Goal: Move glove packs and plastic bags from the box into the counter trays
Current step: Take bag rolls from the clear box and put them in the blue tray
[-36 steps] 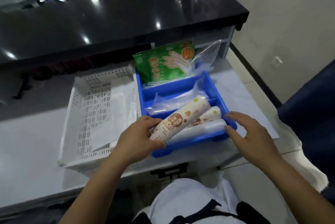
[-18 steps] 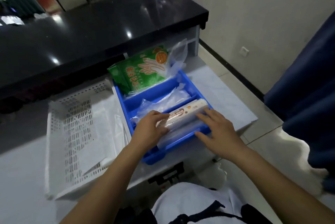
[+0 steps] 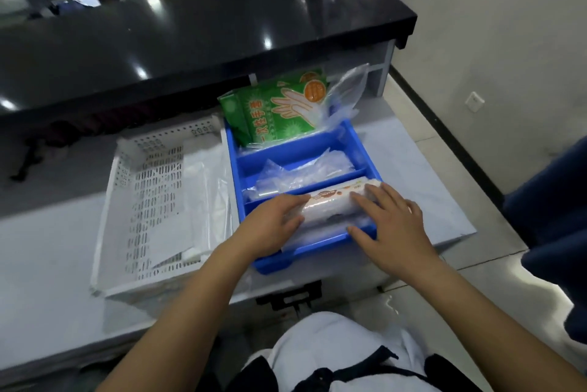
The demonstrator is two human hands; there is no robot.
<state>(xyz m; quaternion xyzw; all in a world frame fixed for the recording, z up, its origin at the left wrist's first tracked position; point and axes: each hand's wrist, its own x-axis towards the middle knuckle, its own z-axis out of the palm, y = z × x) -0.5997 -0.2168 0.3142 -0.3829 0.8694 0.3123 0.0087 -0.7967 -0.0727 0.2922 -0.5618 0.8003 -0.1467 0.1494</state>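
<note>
The green glove pack (image 3: 276, 112) shows a white hand outline, an orange round badge and white Chinese characters too blurred to read, and stands tilted in the far one of the blue tray's (image 3: 365, 150) three compartments; clear plastic bags (image 3: 301, 174) fill the middle one. In the near compartment lies one printed bag roll (image 3: 330, 202) with an unreadable brown label. The left hand (image 3: 273, 223) cups its left end, while the right hand (image 3: 392, 217) lies flat on its right end, fingers straight. One white perforated basket (image 3: 143, 201) stands just left of the tray.
</note>
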